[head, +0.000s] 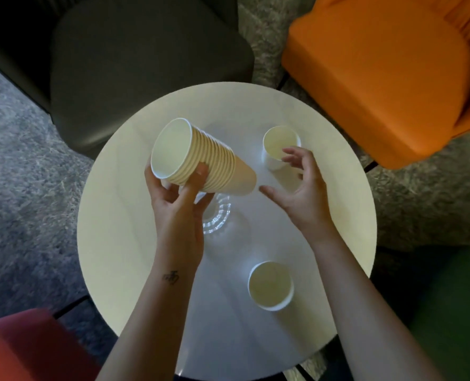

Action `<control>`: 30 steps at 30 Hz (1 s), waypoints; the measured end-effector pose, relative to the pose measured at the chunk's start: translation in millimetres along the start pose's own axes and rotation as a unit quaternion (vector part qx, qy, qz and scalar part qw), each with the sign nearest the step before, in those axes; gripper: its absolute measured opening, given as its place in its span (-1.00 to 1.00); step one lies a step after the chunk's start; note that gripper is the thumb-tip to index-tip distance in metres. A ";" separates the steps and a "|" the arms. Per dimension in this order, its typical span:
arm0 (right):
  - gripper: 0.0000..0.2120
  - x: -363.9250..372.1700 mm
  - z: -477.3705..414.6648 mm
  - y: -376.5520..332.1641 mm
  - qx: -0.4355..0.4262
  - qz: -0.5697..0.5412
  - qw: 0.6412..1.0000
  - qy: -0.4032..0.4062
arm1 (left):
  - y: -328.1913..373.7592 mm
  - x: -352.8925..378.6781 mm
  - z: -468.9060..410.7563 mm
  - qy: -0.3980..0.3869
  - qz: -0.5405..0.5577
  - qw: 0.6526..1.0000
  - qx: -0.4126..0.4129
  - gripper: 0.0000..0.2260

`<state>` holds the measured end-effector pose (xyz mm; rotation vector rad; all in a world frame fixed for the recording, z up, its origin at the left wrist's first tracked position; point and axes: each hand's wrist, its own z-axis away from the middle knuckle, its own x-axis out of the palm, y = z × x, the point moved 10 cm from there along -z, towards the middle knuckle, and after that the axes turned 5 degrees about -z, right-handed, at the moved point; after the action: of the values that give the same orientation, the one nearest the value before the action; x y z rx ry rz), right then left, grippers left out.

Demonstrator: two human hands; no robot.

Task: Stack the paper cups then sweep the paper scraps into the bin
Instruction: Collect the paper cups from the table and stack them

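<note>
Stack point(201, 158) of nested paper cups is gripped by left hand point(179, 204): thumb laid across the ribbed rims, fingers curled underneath. The stack is held above the table point(118, 229), tilted, mouth toward upper left, base toward the right hand.

Right hand point(297, 185) is held open, fingers spread and lightly bent, nothing gripped. It is placed just right of the stack's base, with fingertips at the far cup point(280, 144) (contact cannot be told from this view).

Far cup is stood upright on the table's far right part. Near cup point(271, 285) is stood upright nearer the person, well apart from it, between the forearms.

A clear ribbed glass point(217, 221) is seen on the table mid-area, partly hidden by the left hand.

The table is ringed by a grey chair point(146, 64), orange chair point(379, 78), red chair point(22, 347) and green chair point(448, 298), all on carpet point(22, 160).
</note>
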<state>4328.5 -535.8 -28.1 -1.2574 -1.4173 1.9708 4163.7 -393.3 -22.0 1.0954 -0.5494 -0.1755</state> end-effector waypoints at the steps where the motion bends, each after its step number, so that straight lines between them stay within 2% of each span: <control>1: -0.35 -10.1 -3.9 11.0 0.010 -0.005 1.000 0.025 | -3.4 3.1 -1.1 0.003 0.003 1.000 -0.002 -0.41; 5: -0.37 -21.7 -23.8 48.4 0.054 -0.008 0.996 0.070 | -16.1 7.4 -5.2 0.017 0.005 1.000 -0.016 -0.50; 10: -0.20 -4.8 -60.8 74.5 0.092 0.020 0.993 0.075 | -24.7 4.0 -12.0 0.035 0.010 0.999 -0.035 -0.55; 13: -0.24 4.2 -72.9 77.2 0.094 0.026 0.993 0.069 | -24.6 3.3 -14.1 0.036 0.009 0.999 -0.032 -0.60; 20: -0.31 22.5 -51.9 43.7 0.026 0.048 0.998 -0.009 | -11.9 19.0 -18.6 -0.001 0.029 1.000 -0.008 -0.47; 25: -0.39 34.9 -31.5 14.6 -0.023 0.066 0.997 -0.045 | -12.1 29.3 -19.0 -0.006 0.012 1.000 -0.006 -0.61; 30: -0.39 33.0 -24.1 2.8 -0.031 0.049 0.997 -0.060 | -18.8 33.9 -14.0 -0.028 -0.033 0.999 -0.006 -0.46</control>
<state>4332.4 -499.5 -46.7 -1.2772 -1.5111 2.1130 4202.1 -404.3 -31.8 1.1008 -0.5622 -0.2681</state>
